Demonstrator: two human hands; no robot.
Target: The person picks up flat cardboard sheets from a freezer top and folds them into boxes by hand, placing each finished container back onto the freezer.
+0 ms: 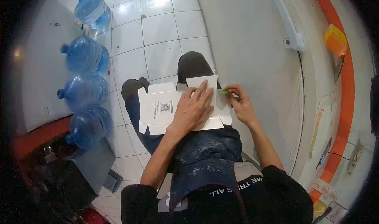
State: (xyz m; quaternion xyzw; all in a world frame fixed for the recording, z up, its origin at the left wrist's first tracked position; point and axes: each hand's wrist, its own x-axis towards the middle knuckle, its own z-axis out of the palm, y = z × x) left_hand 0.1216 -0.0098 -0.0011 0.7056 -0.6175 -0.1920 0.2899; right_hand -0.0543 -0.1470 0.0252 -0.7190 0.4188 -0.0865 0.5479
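An unfolded white cardboard box (153, 122) lies flat across my lap, its flaps spread out and a printed QR code on its left panel. My left hand (193, 107) rests palm down on the middle of the cardboard with fingers stretched out. At the right edge of the cardboard, my right hand (241, 106) pinches a small, flat green piece (223, 91) between thumb and fingers. Its exact kind is too small to tell, and part of it is hidden by the fingers.
Several blue water jugs (87, 87) line the left side on the tiled floor (161, 28). A large white door panel (252, 54) with a handle (290, 30) stands close on my right. An orange-yellow box (335, 40) sits farther right, and a dark grey box (92, 164) is at lower left.
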